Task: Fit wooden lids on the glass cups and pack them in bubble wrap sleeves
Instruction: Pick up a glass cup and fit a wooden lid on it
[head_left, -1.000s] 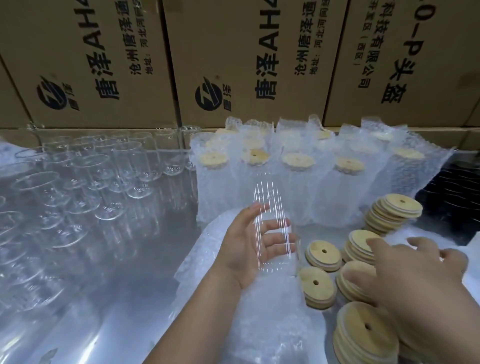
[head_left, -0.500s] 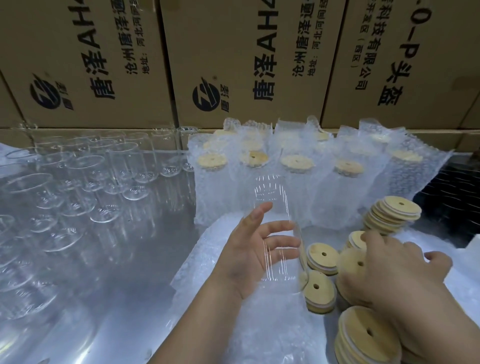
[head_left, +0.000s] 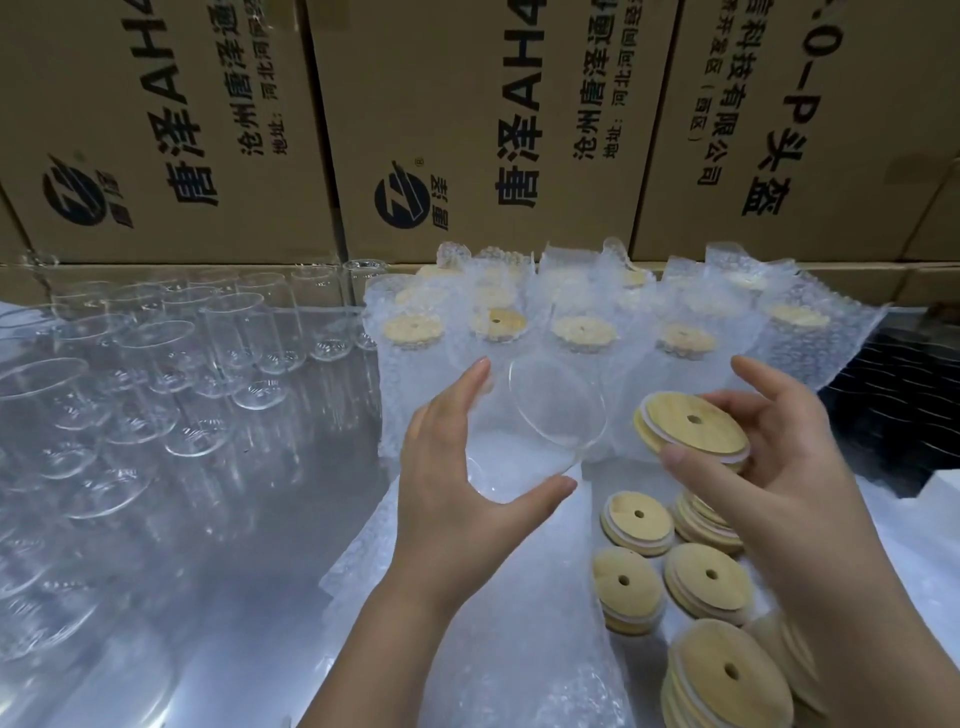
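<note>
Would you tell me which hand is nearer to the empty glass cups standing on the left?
Left. The left hand sits just right of the empty glass cups; the right hand is farther right.

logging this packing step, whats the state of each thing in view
left hand: holding the glass cup, fingers around its body
glass cup: tilted, mouth open, no lid
right hand: holding a wooden lid
wooden lid: held beside the cup's mouth, not fitted
loose lids: lying in stacks, unused
sleeved cups: upright, lidded, in bubble wrap
bare cups: upright, no lids
</note>
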